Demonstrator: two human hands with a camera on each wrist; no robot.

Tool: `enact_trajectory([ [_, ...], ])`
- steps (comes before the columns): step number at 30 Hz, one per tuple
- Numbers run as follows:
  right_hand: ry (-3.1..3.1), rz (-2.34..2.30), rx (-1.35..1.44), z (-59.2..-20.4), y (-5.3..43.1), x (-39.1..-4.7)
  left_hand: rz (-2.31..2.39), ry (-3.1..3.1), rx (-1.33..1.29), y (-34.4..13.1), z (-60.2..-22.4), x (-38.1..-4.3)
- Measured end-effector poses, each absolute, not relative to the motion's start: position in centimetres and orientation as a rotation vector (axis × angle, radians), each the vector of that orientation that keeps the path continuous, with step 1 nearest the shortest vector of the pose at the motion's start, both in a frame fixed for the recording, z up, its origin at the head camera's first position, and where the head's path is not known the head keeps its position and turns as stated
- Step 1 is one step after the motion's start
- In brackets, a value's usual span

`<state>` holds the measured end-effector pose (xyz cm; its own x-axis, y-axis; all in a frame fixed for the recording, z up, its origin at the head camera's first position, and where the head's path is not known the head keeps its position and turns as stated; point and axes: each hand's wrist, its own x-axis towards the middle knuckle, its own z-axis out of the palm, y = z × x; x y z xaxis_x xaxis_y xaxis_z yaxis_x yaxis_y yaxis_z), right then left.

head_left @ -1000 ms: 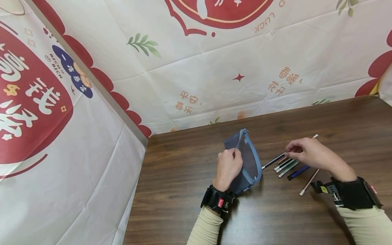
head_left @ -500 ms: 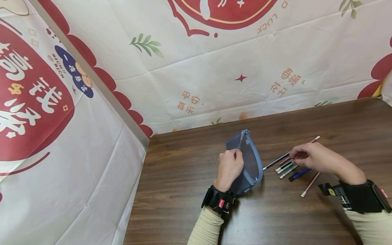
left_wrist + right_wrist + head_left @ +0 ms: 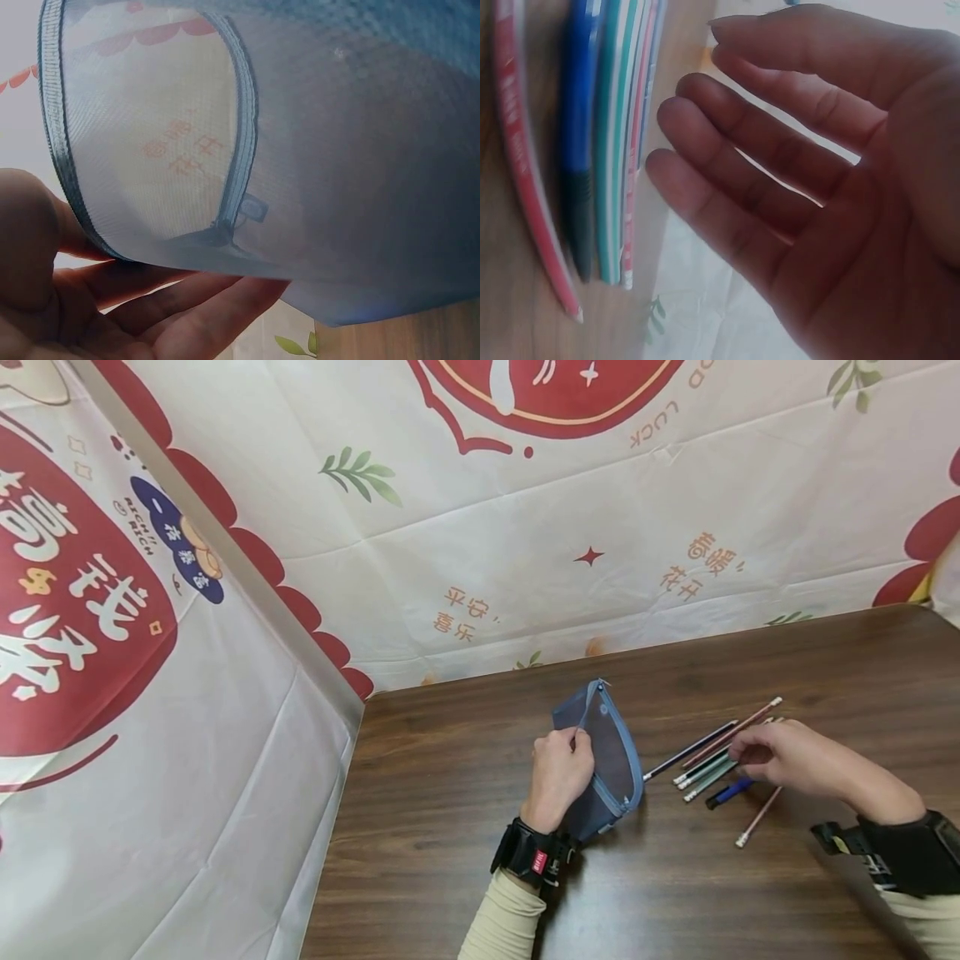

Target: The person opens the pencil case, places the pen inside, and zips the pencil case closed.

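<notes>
My left hand [image 3: 558,772] pinches the edge of a blue mesh zip pencil pouch [image 3: 613,742], which stands unzipped with its mouth facing right. In the left wrist view the thumb and fingers lie at the rim of the pouch wall [image 3: 375,172]. My right hand [image 3: 806,760] hovers at the right end of a loose bunch of pencils, fingers loosely bent and holding nothing. A dark pencil [image 3: 690,750] reaches the pouch's mouth. Beside it lie a red pencil [image 3: 746,722], green pencils [image 3: 708,781] and a blue pen [image 3: 729,793], partly under the hand.
A single pink pencil [image 3: 757,820] lies apart, nearer to me. The brown wooden table [image 3: 420,827] meets a printed white cloth [image 3: 465,543] at the back and another cloth panel [image 3: 225,760] on the left.
My right hand has drawn back to the right, off the dark and red pencils, baring more of them. The left hand stays on the pouch.
</notes>
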<state>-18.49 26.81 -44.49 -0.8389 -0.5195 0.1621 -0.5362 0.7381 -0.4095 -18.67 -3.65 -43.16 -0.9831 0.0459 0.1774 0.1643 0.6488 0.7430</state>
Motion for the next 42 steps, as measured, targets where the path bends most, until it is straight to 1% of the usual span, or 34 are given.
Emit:
enact_trajectory([
  [10,-3.048,0.693,0.905,-44.8,27.7,-18.3,-1.264,-2.727,-0.17,-3.9,-43.3,-18.8],
  [22,-2.933,0.594,0.977,-46.0,28.0,-18.1,-1.248,-2.716,-0.175,-3.9,-43.2,-18.8],
  [33,-3.018,0.527,1.007,-46.6,27.7,-18.3,-1.251,-2.724,-0.166,-4.0,-43.1,-18.7],
  [42,-2.918,0.474,1.06,-47.3,27.6,-18.6,-1.263,-2.726,-0.178,-4.0,-43.1,-18.7],
])
